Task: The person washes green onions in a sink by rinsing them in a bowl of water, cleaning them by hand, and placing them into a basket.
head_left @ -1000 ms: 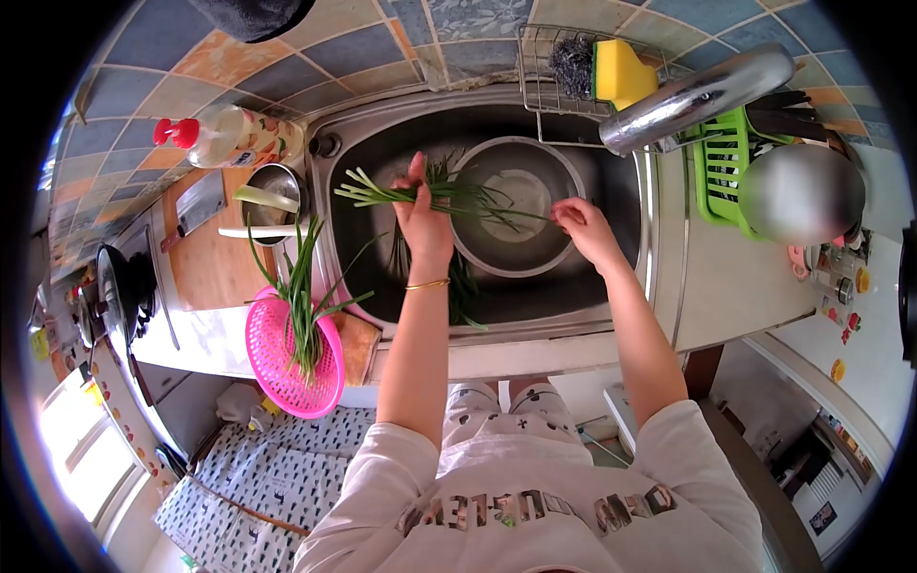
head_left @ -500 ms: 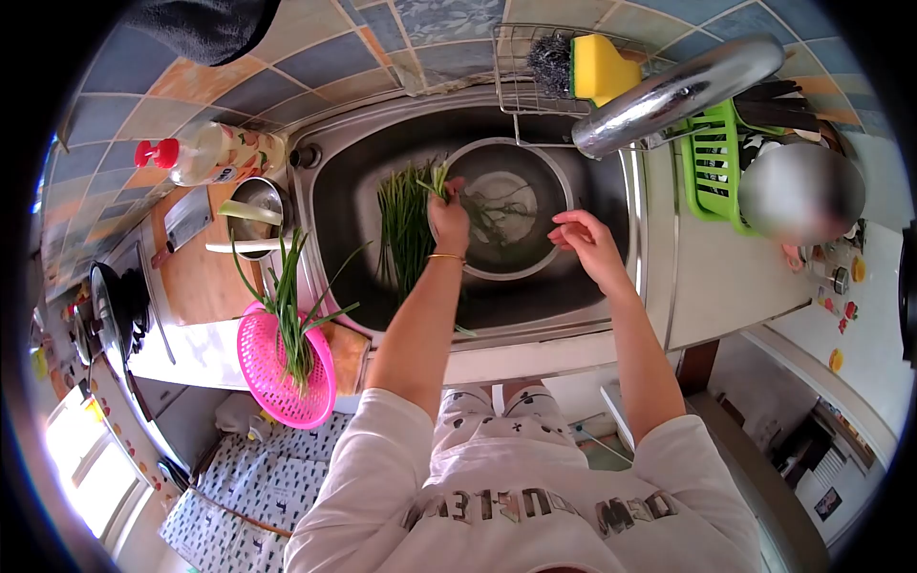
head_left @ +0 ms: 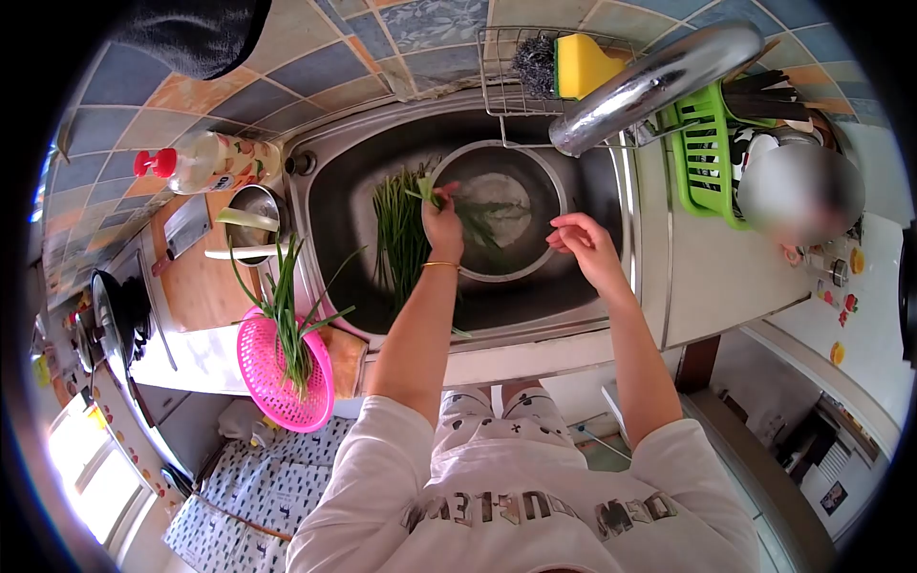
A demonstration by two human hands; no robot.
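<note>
My left hand (head_left: 443,231) is closed round a small bunch of chives (head_left: 485,222). Their leaves trail over a round basin (head_left: 564,196) of water, and the cut ends poke out on the hand's left side. Over the basin's right rim hovers my right hand (head_left: 585,241), its fingers loosely bent and apart, with nothing visible in them. A larger pile of chives (head_left: 394,224) lies in the steel sink (head_left: 334,258), left of the basin. More long green leaves (head_left: 292,334) rest in a pink colander (head_left: 258,349) on the counter's edge.
A chrome faucet (head_left: 659,86) reaches over the sink from the back right, beside a wire rack with a yellow sponge (head_left: 585,67). At left are a detergent bottle (head_left: 210,160), a metal bowl (head_left: 256,201) and a cleaver (head_left: 186,224) on a cutting board (head_left: 205,282). A green basket (head_left: 702,162) stands at right.
My left hand has shifted slightly, and the held chives have swung a little within the basin. My right hand stays in nearly the same pose. The whole view has moved slightly.
</note>
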